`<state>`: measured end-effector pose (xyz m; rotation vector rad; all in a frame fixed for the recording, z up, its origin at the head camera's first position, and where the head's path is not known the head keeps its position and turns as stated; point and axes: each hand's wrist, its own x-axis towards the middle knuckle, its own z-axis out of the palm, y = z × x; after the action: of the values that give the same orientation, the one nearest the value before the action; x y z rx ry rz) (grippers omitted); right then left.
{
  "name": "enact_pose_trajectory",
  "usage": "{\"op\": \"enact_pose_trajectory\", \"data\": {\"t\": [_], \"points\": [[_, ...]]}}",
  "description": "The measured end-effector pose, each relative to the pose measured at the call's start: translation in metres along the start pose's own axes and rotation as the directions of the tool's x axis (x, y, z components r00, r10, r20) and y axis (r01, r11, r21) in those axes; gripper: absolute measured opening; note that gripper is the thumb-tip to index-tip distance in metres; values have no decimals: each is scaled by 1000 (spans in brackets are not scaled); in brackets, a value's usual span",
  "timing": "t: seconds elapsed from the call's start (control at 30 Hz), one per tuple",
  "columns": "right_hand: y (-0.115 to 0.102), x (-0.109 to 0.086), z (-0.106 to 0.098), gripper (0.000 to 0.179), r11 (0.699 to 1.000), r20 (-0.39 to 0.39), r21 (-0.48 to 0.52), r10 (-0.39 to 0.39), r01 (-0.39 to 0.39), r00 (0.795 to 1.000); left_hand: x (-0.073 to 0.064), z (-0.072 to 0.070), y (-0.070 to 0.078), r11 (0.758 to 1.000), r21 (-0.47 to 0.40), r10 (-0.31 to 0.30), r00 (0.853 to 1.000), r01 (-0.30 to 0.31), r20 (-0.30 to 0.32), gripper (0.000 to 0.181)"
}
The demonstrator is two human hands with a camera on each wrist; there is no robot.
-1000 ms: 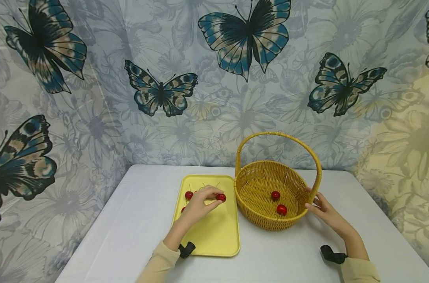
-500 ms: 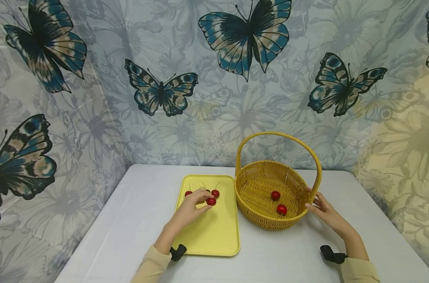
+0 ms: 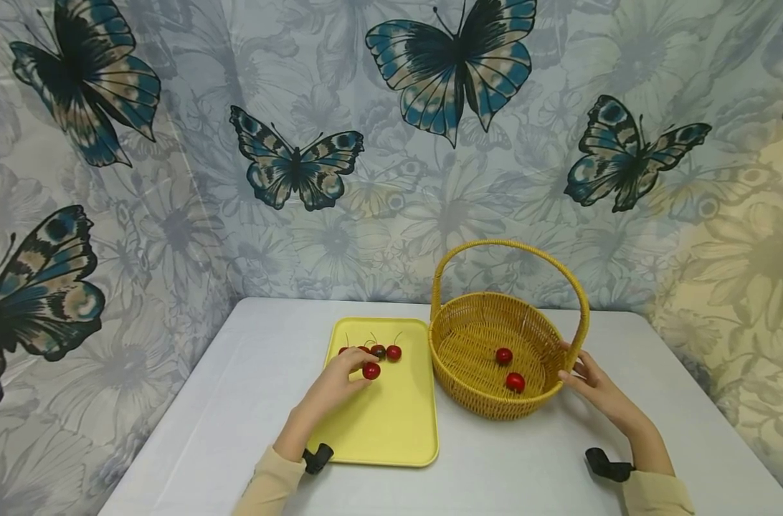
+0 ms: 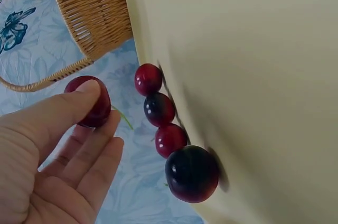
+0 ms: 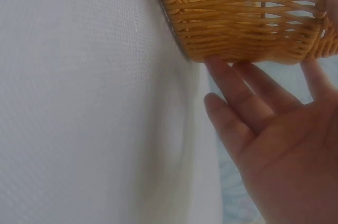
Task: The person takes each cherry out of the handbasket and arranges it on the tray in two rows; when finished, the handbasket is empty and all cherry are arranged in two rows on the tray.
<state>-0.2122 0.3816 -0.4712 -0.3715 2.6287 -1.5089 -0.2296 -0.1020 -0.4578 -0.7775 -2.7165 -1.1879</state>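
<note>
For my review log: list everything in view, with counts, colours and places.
table: 1, white, foreground
tray: 1, yellow, on the table
basket: 1, golden, right of the tray
basket cherries: 2, red, inside the basket
tray cherries: at least 4, red to blackish, far end
held cherry: 1, red, above the tray
backdrop: 1, bluish butterfly print, behind the table
wrist devices: 2, black, one per wrist
sleeves: 2, beige, on the arms
left hand: 1, bare, pinching the held cherry
right hand: 1, bare, touching the basket

Red cherry [image 3: 371,370] pinched in left fingers [image 4: 99,174], yellow tray [image 3: 391,423] beneath, wicker basket [image 3: 482,403] holding two cherries [image 3: 515,382]
</note>
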Motion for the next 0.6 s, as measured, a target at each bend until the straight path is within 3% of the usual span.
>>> {"op": "enact_pose_trajectory", "data": {"t": [0.33, 0.6], "points": [[0, 0, 0, 63, 1000, 3, -4, 6, -6, 1000, -3, -2, -5, 999, 8, -47, 999, 47, 12, 33], [1, 1, 0, 63, 1000, 8, -9, 7, -7, 1000, -3, -4, -8, 992, 79, -98, 994, 94, 42, 31]]}}
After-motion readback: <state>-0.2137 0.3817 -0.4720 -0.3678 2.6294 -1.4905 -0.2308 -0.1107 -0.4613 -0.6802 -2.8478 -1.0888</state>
